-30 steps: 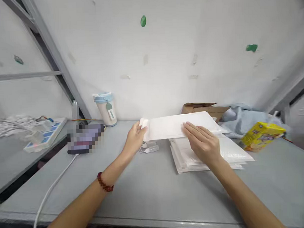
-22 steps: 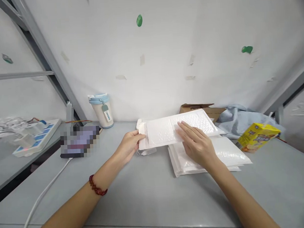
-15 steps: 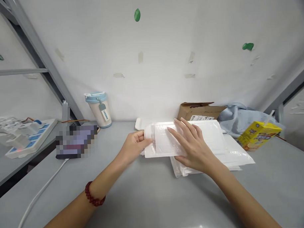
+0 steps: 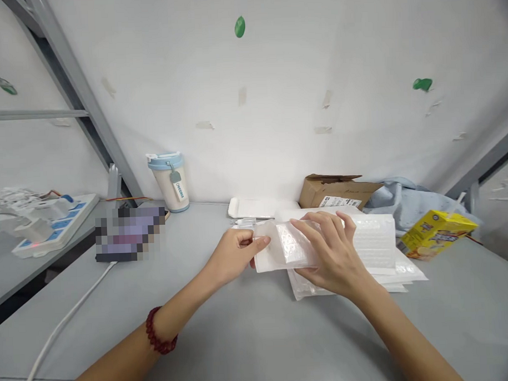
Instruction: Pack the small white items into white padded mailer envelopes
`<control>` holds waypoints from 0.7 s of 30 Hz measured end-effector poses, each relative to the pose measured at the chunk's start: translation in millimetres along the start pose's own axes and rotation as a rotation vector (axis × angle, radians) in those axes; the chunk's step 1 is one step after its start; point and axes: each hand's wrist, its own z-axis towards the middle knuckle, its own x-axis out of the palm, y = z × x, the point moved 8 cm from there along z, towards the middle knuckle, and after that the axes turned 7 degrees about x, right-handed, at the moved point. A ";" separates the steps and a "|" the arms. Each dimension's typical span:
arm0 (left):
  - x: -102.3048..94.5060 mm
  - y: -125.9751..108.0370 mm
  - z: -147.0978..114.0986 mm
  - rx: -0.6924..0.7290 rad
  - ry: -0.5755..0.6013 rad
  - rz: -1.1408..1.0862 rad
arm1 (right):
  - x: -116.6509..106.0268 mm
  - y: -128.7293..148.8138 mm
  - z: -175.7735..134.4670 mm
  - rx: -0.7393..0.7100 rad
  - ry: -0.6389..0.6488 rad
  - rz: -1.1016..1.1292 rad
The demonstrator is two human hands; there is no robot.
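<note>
Mailer (image 4: pixel 364 239): a white bubble-padded envelope, its dimpled texture plain along the near side, held just above the stack (image 4: pixel 401 274) of like mailers at mid-table. Its left end is at your hands; its right end reaches out over the stack.

Your right hand (image 4: pixel 331 254) lies over the mailer's left part, fingers curled across the top and thumb under the near edge, so you have it clasped. Your left hand (image 4: pixel 235 255) pinches the left end between thumb and fingertips, closed on it. A red bead bracelet (image 4: pixel 157 333) sits on that wrist.

The table (image 4: pixel 242 324) is grey, and the near half in front of you lies open, as does the stretch left of your left hand up to the cable (image 4: pixel 67 325). The wall closes the far edge. Behind the mailer lie a flat white tray (image 4: pixel 254 207) and a cardboard box (image 4: pixel 333 190); to the right, a blue cloth (image 4: pixel 408 199) and a yellow carton (image 4: pixel 436 234) stand near the stack. A cup (image 4: pixel 170 182) stands at the far left by the wall.
</note>
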 end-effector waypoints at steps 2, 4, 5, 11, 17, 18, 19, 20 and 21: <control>-8.8 1.3 2.8 0.009 -0.001 0.101 | -1.8 -3.1 0.6 -0.008 -0.025 -0.017; -19.1 4.6 5.5 0.006 0.014 0.273 | -1.5 -7.6 1.0 -0.011 -0.027 -0.019; -23.4 7.0 6.4 -0.003 0.033 0.378 | -1.2 -10.3 1.2 -0.007 -0.024 -0.014; -24.7 27.4 3.9 -0.092 0.256 0.775 | 3.1 -24.0 0.9 0.068 -0.008 -0.004; -16.6 32.9 1.3 -0.057 0.287 0.852 | 21.7 -27.0 -3.2 0.137 0.141 0.030; -17.0 32.1 1.3 -0.046 0.278 0.842 | 24.0 -27.0 -3.9 0.142 0.159 0.031; -17.4 31.3 1.1 -0.041 0.275 0.818 | 25.7 -26.8 -4.6 0.146 0.171 0.032; -17.7 30.7 0.8 -0.041 0.277 0.781 | 27.0 -26.6 -5.0 0.149 0.178 0.031; -18.0 29.7 0.4 -0.043 0.283 0.731 | 27.7 -26.2 -5.4 0.151 0.181 0.030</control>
